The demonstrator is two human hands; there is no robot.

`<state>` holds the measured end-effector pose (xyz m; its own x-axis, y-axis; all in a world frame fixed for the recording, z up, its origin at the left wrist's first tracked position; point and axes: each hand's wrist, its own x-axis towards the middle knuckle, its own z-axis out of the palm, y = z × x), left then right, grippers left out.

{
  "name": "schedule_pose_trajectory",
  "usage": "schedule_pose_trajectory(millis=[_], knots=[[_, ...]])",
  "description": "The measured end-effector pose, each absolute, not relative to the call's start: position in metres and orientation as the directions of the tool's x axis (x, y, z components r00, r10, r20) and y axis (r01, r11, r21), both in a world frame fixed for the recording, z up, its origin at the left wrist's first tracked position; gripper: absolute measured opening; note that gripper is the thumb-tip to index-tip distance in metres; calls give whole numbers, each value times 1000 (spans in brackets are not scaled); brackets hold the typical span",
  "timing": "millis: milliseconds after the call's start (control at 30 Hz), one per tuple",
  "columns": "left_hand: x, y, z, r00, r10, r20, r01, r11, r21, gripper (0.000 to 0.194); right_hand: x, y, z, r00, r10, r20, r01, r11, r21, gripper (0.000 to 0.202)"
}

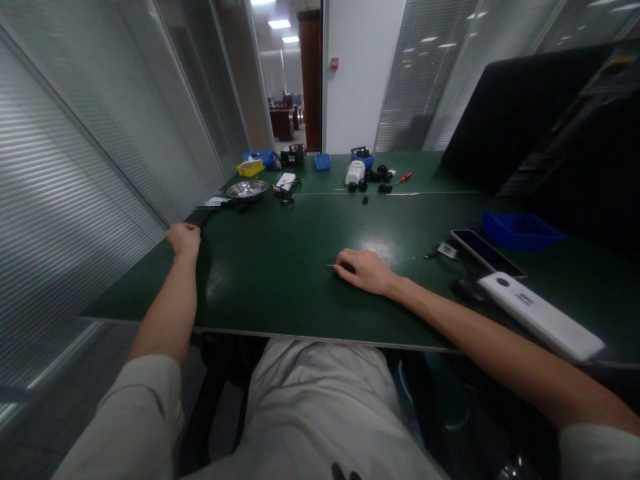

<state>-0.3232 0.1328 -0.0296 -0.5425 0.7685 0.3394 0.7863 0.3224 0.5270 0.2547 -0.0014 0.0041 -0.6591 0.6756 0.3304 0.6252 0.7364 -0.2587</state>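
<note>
At the table's left edge, my left hand (183, 238) is closed on the near end of a dark flat object (199, 217). Part of that object is blurred out, so its kind is unclear. My right hand (365, 268) rests low over the middle of the green table with its fingers pinched together. From between them a thin pin-like metal piece (330, 265) sticks out to the left; the rest of it is hidden in the fingers. A shiny metal bowl (248, 190) stands beyond my left hand.
On the right lie a long white device (543, 313), a phone (485, 252), a black mouse (469, 291) and a blue tray (523, 231). Toward the back are a yellow tray (250, 168), a white charger-like block (355, 172), black cables (381, 173) and a red-handled screwdriver (405, 177).
</note>
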Motion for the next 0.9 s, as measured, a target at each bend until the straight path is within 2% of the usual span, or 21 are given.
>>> schedule_pose_trajectory(millis=[200, 367, 700, 900], knots=[[-315, 130, -27, -613, 700, 366, 764, 406, 502, 26, 255, -2, 4, -656, 682, 323, 633, 730, -258, 22], [-311, 128, -26, -592, 715, 372, 786, 409, 464, 33, 255, -2, 5, -659, 682, 318, 635, 731, -251, 22], [-301, 126, -21, -563, 747, 354, 810, 416, 413, 30, 255, -1, 3, -658, 680, 323, 632, 732, -253, 23], [-297, 125, -20, -532, 751, 392, 839, 405, 363, 28, 255, -1, 3, -658, 680, 324, 629, 732, -260, 23]])
